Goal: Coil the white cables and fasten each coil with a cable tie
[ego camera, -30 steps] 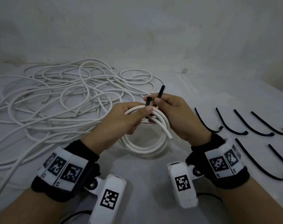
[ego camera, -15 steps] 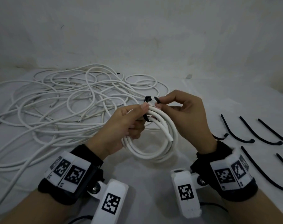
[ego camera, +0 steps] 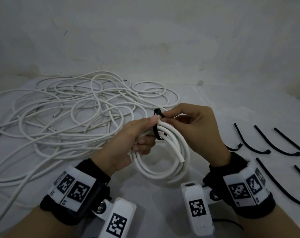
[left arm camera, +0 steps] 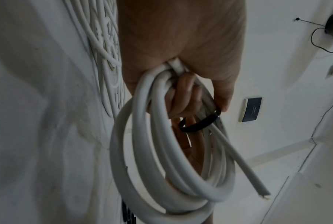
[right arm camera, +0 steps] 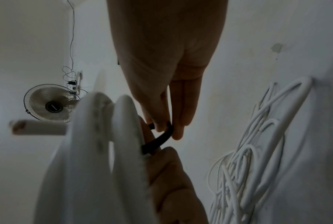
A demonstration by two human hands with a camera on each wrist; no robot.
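Observation:
A small coil of white cable (ego camera: 164, 162) hangs above the table in front of me, its cut end (ego camera: 181, 159) sticking out at the right. My left hand (ego camera: 139, 134) grips the coil's upper left part, fingers curled round the strands (left arm camera: 161, 84). A black cable tie (ego camera: 157, 124) loops round the top of the coil (left arm camera: 200, 124). My right hand (ego camera: 185, 121) pinches the tie (right arm camera: 161, 136) near its head, thumb against fingertips. The loose white cables (ego camera: 77, 114) lie tangled on the table behind and left.
Several black cable ties (ego camera: 262, 143) lie in rows on the white table (ego camera: 163, 200) at the right. A grey wall (ego camera: 145, 40) stands behind the table. Wrist cameras with markers sit below both hands.
The tie's long tail, upright a second ago, has been drawn down into a loop round the coil. Both hands have lifted the coil a little off the table.

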